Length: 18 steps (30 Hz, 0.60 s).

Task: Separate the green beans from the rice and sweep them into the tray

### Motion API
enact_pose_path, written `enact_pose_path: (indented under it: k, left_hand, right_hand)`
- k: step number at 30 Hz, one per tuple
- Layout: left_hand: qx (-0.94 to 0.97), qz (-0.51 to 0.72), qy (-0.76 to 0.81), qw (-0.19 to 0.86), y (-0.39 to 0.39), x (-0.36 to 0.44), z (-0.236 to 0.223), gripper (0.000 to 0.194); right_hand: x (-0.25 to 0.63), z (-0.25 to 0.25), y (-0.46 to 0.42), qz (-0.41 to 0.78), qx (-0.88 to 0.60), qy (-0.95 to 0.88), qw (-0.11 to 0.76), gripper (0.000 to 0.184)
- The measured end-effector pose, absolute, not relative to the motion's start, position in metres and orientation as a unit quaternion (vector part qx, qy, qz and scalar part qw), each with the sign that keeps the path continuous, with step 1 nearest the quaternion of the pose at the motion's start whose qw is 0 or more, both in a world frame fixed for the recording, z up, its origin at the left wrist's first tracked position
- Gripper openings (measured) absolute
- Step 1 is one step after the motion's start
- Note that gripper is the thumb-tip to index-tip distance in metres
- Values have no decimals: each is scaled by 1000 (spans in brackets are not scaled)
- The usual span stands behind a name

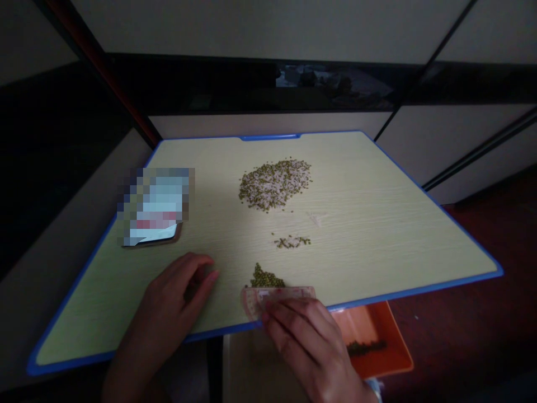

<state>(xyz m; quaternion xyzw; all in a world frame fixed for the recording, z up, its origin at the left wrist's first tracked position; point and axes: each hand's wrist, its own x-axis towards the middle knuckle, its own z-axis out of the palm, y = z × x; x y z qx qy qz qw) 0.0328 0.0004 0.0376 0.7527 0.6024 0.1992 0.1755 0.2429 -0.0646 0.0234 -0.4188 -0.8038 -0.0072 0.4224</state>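
Note:
My right hand grips a see-through, pinkish protractor at the front edge of the table. Its straight side faces away from me and touches a small heap of green mung beans. My left hand rests above the tabletop to the left, fingers loosely curled with a gap between thumb and index finger, holding nothing. Farther back lies a large mixed pile of green beans and pale grains. Between the two piles sits a small mixed cluster.
The pale table has a blue rim. A lit phone, partly pixelated, lies at the left. An orange bin containing some green beans stands below the front edge at right. Cabinet panels rise behind the table.

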Motion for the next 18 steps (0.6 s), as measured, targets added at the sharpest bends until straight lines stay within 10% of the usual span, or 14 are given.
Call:
enact_pose_path:
  k: [18]
  left_hand:
    - [750, 200, 606, 174, 1, 35, 38, 28]
  right_hand:
    - [323, 38, -53, 80, -600, -598, 525, 12]
